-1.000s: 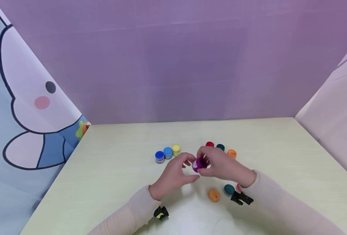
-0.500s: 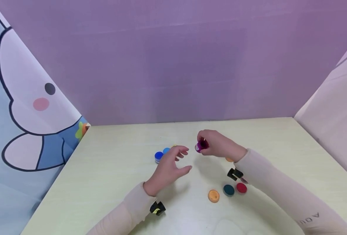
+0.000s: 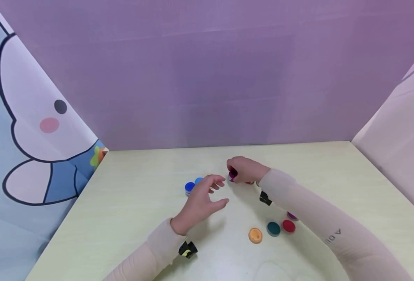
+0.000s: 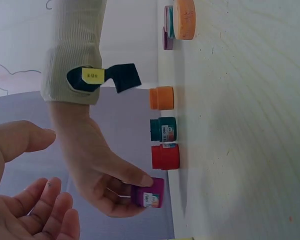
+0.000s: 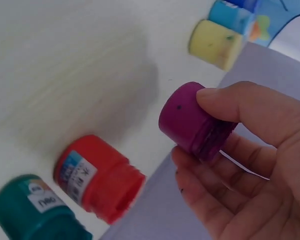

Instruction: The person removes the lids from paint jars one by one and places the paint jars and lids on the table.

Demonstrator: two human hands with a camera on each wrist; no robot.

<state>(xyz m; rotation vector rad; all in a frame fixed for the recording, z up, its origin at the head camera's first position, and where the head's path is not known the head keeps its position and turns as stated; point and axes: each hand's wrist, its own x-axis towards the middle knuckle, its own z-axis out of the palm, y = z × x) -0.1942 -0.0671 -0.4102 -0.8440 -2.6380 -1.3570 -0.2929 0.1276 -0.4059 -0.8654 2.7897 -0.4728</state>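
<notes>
My right hand (image 3: 248,169) grips a small purple paint jar (image 5: 187,117) between thumb and fingers. The jar has no lid and, in the left wrist view, hangs just above the table. Beside it stand a lidless red paint jar (image 5: 97,175), a dark green paint jar (image 5: 32,205) and an orange paint jar (image 4: 162,98). My left hand (image 3: 200,201) hovers over the table, thumb and fingers spread, holding nothing. Behind it are a dark blue jar (image 3: 190,187) and a light blue jar (image 3: 198,180). The right wrist view also shows a yellow jar (image 5: 215,44).
Nearer on the table (image 3: 140,234) lie an orange lid (image 3: 255,235), a dark green lid (image 3: 273,229), a red lid (image 3: 289,226) and a purple lid (image 3: 292,216) partly under the right sleeve. A purple cloth wall (image 3: 228,78) rises behind the table.
The left hand has let go of the purple jar and drawn back slightly left. My right hand has carried the jar to the back of the table, then left and lower, beside the red jar.
</notes>
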